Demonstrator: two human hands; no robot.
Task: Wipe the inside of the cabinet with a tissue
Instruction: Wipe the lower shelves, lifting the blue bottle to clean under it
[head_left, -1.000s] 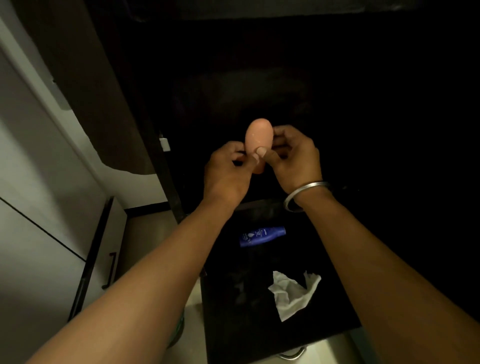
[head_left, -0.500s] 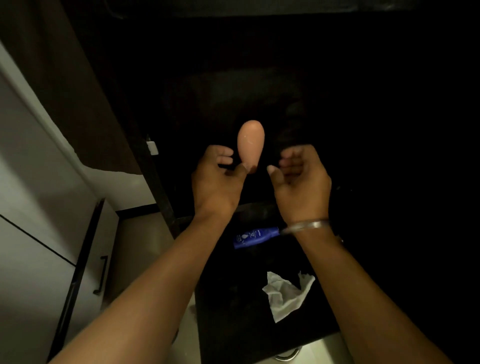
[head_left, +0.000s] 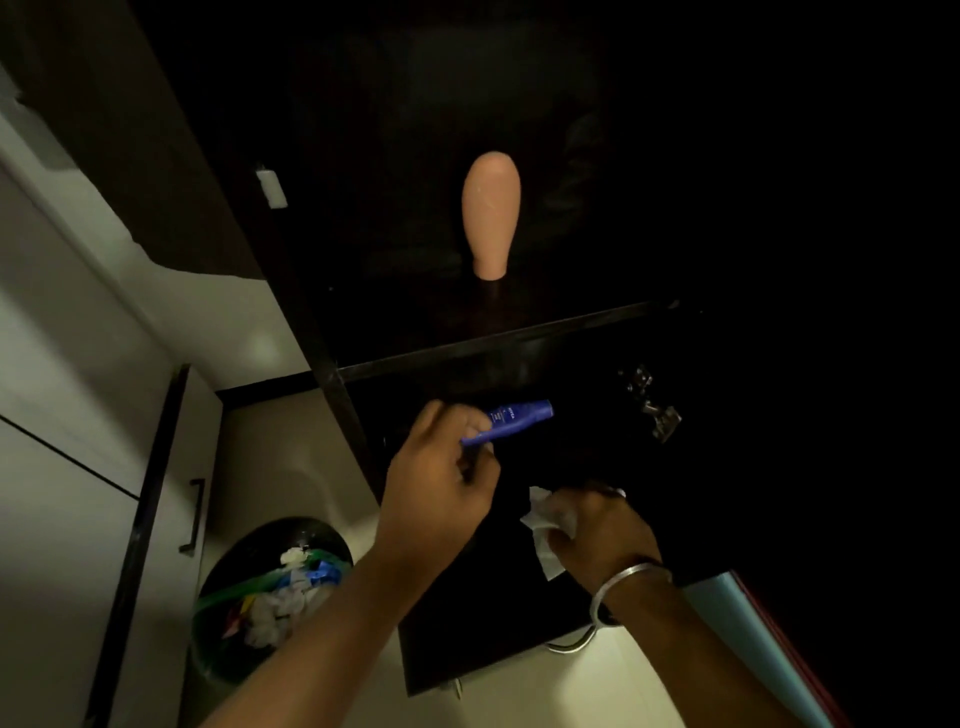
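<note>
Both forearms enter from the bottom edge at about six o'clock and reach up toward the dark lower shelf (head_left: 519, 613) of the cabinet (head_left: 332, 395). The right hand (head_left: 597, 530), with a metal bangle (head_left: 631, 582) on its wrist, has its fingers curled around the crumpled white tissue (head_left: 545, 525), which sticks out to the hand's nine o'clock side and lies against the shelf. The left hand (head_left: 441, 483), just beside it at ten o'clock, has its fingers curled onto the lower end of a blue tube (head_left: 514, 418) that points away toward two o'clock; whether the tube is lifted off the shelf or resting on it cannot be told. At eight o'clock from the hands, down on the pale floor, stands a black waste bin (head_left: 270, 597) with a green liner, filled with crumpled paper and coloured scraps. To its left a white cupboard door carries a dark handle (head_left: 192, 514). At four o'clock a light blue sheet (head_left: 748, 639) leans in from the edge. Farther in, at one o'clock, small shiny metal pieces (head_left: 652, 405) glint in the dark. Beyond the shelf's front edge, at twelve o'clock, a peach-coloured egg-shaped object (head_left: 491, 218) stands upright on its narrow end on the upper shelf, well apart from both hands. A small white block (head_left: 271, 188) sits on the cabinet's side wall at eleven o'clock.
</note>
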